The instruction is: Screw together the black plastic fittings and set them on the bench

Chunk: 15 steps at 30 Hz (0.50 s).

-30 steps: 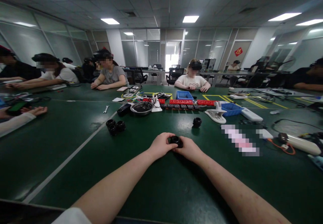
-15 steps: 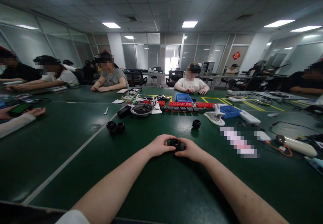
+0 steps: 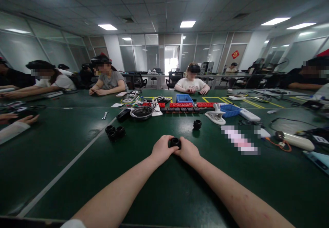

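Green tabletop [image 3: 164,195] under ceiling lights [image 3: 187,24], left grip [image 3: 162,150] and right grip [image 3: 189,150] snug around black fitting [image 3: 175,143]

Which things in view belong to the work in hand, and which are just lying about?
Seemingly in use:
- black ringed part, between left hand and right hand
- similar lone part beyond
- similar clustered parts, left

Apparently lying about:
- wrench
- white clip
- blue bin beside it
- red strips
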{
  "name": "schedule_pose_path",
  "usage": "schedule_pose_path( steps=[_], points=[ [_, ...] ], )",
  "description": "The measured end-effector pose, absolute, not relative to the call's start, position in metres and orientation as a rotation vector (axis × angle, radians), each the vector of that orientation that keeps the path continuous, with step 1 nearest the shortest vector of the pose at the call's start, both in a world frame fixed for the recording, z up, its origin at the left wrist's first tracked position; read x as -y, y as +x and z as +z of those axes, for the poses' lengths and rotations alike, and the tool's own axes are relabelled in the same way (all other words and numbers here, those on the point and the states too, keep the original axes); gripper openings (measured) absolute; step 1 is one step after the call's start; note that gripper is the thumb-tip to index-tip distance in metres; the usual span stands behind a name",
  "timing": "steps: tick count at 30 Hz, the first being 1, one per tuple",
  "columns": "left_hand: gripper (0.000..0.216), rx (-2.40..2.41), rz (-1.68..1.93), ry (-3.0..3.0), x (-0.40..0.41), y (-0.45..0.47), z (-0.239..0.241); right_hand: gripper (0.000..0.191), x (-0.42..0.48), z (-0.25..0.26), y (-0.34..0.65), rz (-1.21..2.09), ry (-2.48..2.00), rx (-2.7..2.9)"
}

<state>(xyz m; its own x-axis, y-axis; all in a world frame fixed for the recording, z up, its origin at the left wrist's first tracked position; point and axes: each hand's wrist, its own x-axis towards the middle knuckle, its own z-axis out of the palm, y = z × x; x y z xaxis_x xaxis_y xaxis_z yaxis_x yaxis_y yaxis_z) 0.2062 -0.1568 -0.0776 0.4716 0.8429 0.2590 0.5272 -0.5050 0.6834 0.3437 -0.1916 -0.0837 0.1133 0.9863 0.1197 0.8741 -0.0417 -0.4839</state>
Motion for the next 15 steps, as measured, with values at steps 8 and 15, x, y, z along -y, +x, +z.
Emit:
schedule_pose_path(
  steps=[8, 15],
  points=[
    [0.04, -0.924, 0.656, 2.234, 0.148, 0.196, -0.071, 0.046, 0.195, -0.076, 0.358, 0.536, -1.712, 1.962],
    [0.046, -0.794, 0.506, 2.152, 0.142, 0.191, -0.072, 0.029, 0.194, -0.073, 0.374, 0.747, -1.505, 2.087]
  ],
)
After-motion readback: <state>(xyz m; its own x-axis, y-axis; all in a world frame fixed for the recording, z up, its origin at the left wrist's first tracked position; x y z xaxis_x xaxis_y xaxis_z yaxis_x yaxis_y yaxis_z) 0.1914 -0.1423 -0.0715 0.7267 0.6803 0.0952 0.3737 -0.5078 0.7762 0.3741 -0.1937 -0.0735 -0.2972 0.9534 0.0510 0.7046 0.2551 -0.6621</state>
